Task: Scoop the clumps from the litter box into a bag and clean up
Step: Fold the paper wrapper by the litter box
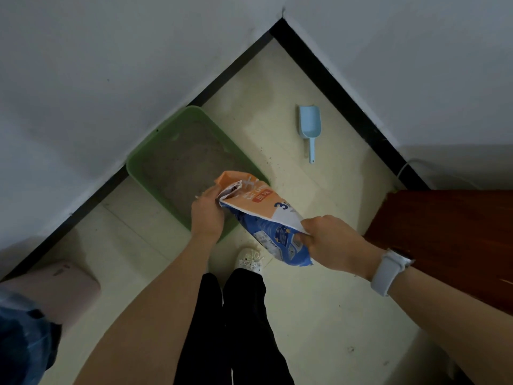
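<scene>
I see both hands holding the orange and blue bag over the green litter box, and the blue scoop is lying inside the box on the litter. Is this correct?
Not fully. The head view shows the blue scoop lying on the floor to the right of the green litter box, not inside it. The rest holds: the left hand and the right hand both hold the orange and blue bag over the box.

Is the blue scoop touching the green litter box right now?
Apart. The head view shows the blue scoop lying on the floor, with bare floor between it and the green litter box.
</scene>
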A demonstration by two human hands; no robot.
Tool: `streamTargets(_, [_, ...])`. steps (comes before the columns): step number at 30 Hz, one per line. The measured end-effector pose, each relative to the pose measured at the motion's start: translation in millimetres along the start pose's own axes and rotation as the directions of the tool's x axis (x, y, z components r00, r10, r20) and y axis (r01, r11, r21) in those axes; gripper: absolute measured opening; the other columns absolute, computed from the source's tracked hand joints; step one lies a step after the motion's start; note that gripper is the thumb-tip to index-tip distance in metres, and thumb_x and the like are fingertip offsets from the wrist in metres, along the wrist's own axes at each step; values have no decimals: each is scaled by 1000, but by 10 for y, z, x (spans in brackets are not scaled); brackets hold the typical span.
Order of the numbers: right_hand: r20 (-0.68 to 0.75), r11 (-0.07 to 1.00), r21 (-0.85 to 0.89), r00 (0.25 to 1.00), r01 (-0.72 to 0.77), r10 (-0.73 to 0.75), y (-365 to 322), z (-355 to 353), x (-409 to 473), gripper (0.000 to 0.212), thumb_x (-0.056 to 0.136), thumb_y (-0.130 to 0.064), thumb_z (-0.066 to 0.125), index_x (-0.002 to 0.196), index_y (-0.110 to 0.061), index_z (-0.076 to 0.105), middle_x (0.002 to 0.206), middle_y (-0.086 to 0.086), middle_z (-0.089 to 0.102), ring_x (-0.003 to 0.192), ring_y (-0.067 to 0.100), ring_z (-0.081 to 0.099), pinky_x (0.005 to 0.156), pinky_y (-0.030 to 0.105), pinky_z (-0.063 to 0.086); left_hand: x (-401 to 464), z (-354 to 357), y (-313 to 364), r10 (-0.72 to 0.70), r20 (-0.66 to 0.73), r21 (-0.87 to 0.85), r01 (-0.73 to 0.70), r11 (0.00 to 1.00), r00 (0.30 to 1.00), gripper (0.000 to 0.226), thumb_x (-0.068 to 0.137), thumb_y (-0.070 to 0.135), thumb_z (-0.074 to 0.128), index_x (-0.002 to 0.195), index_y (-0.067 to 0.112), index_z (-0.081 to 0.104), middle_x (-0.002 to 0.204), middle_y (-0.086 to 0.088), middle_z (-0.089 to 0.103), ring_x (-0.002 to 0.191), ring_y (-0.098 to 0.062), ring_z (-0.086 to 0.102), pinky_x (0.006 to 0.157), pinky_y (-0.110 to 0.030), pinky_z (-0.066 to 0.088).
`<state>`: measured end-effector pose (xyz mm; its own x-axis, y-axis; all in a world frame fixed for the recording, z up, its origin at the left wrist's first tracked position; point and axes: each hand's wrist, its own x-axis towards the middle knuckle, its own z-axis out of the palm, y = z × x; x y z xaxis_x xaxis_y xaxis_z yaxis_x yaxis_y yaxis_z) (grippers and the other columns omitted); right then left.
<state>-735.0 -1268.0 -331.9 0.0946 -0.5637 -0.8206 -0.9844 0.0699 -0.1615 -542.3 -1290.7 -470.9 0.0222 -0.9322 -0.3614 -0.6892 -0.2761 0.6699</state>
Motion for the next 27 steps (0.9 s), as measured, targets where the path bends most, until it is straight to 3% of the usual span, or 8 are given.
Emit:
streamTargets(5, [7, 1000, -15, 1000, 7, -7, -29, -48, -56, 29, 97, -28, 35, 109, -8, 53, 108, 17, 58, 95, 33, 55, 70, 27, 36, -23, 93, -7, -16, 57, 25, 14, 1000, 998, 35, 78, -8, 54, 105, 9, 68, 97, -17, 69, 89, -34, 63, 72, -33, 45])
streamTargets(9, [13, 999, -33, 1000, 7, -6, -16, -65, -92, 28, 97, -28, 35, 105, -8, 53, 107, 18, 58, 96, 33, 54, 71, 28, 35, -34, 108, -4, 45, 145, 16, -48, 999, 988, 35, 81, -4, 56, 111, 12, 66, 104, -13, 68, 95, -30, 62, 72, -20, 36])
streamTargets(13, [11, 999, -44, 1000, -9, 10, 33, -86, -119, 29, 97, -27, 35, 107, -8, 53, 106, 17, 59, 91, 32, 53, 72, 29, 36, -69, 112, -17, 52, 271, -14, -50, 999, 961, 46, 81, -8, 53, 123, 10, 57, 120, -13, 60, 111, -28, 55, 83, -18, 35])
streamTargets(17, [13, 998, -65, 1000, -18, 18, 33, -100, -143, 23, 95, -24, 38, 100, -8, 54, 103, 17, 58, 82, 30, 48, 68, 28, 34, -145, 199, -126, 48, 392, 52, -74, 996, 919, 68, 76, -13, 55, 138, 8, 39, 138, -17, 42, 126, -33, 41, 101, -34, 34])
streamTargets(21, [18, 995, -94, 999, -25, 26, 20, -118, -153, 22, 91, -20, 45, 105, -7, 56, 106, 16, 58, 94, 33, 56, 69, 28, 37, -217, 263, -102, 7, 423, 76, -43, 996, 906, 70, 79, -10, 57, 142, 5, 29, 143, -20, 30, 130, -33, 33, 104, -32, 28])
streamTargets(27, [-15, 986, -165, 1000, 25, -28, -28, -168, -158, 26, 94, -22, 39, 112, -8, 53, 112, 15, 58, 100, 32, 55, 69, 27, 32, -242, 286, -141, 8, 408, 40, -26, 999, 913, 69, 81, -13, 52, 143, 4, 26, 142, -21, 30, 127, -35, 35, 102, -38, 33])
